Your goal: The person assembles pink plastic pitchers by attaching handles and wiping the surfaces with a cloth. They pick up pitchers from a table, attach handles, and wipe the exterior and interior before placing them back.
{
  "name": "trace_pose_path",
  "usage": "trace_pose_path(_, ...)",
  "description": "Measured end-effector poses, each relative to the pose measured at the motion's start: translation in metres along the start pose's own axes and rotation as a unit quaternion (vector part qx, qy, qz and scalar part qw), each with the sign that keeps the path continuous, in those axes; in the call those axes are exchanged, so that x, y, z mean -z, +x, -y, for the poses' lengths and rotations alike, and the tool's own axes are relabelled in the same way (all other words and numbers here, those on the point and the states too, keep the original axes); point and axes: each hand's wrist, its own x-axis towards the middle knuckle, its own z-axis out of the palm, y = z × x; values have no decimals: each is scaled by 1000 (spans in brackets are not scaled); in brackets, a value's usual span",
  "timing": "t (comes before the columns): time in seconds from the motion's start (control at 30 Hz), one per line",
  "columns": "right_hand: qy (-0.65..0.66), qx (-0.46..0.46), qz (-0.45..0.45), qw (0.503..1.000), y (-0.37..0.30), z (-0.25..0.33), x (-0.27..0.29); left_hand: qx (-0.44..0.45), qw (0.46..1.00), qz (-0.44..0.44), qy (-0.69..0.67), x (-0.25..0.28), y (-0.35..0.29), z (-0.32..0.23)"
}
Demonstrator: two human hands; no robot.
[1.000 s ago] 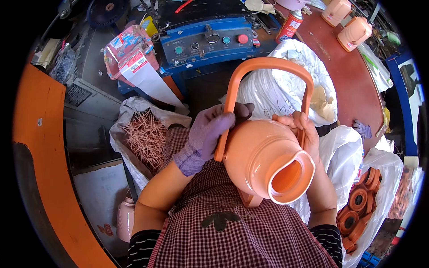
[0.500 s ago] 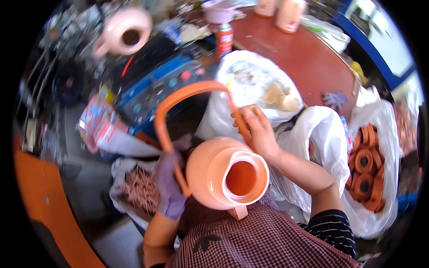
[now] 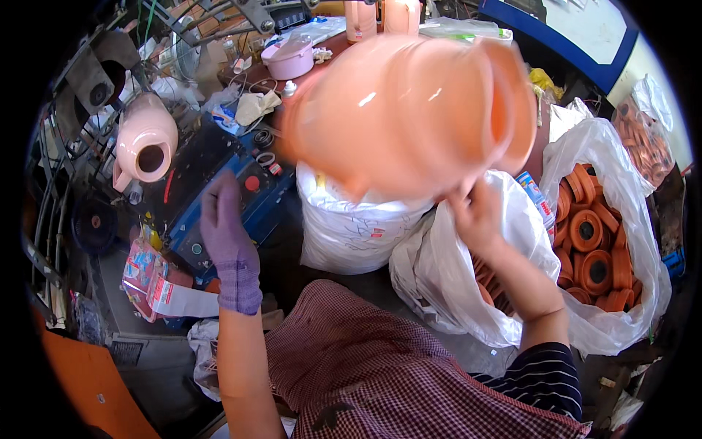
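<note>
A glossy peach plastic jug (image 3: 387, 117) is raised in front of me, tipped on its side with its wide mouth to the right and blurred by motion. My right hand (image 3: 474, 212), bare, is closed on its lower right side; the jug hides part of the grip. My left hand (image 3: 228, 238), in a purple glove, is away from the jug. Its fingers stretch upward over the blue machine control panel (image 3: 245, 201), and nothing shows in them. Farther left, a pale pink jug (image 3: 142, 132) hangs at the machine, its mouth facing me.
A white sack (image 3: 358, 234) stands below the raised jug. To its right are white plastic bags (image 3: 431, 271), one holding several orange ring-shaped parts (image 3: 596, 271). On the red table behind sit a lilac pot (image 3: 287, 58) and upright jugs (image 3: 398, 16). An orange panel (image 3: 88, 380) is lower left.
The jug has risen away from my apron and tipped onto its side. My left hand has left the orange handle and moved up and left. The handle no longer shows clearly.
</note>
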Motion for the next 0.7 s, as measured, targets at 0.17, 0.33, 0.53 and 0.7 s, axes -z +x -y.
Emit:
trace_pose_path(0.17, -119, -108, -94, 983, 88, -58, 53, 93, 976, 167, 100, 5, -68, 73)
trace_pose_path(0.33, -366, -97, -54, 924, 137, -138, 63, 250, 911, 287, 157, 44, -157, 128)
trace_pose_path(0.53, -314, 59, -3, 948, 184, -221, 33, 6, 893, 403, 202, -8, -150, 98)
trace_pose_path(0.7, 86, -132, 34, 987, 119, -160, 46, -172, 821, 523, 154, -99, -135, 35)
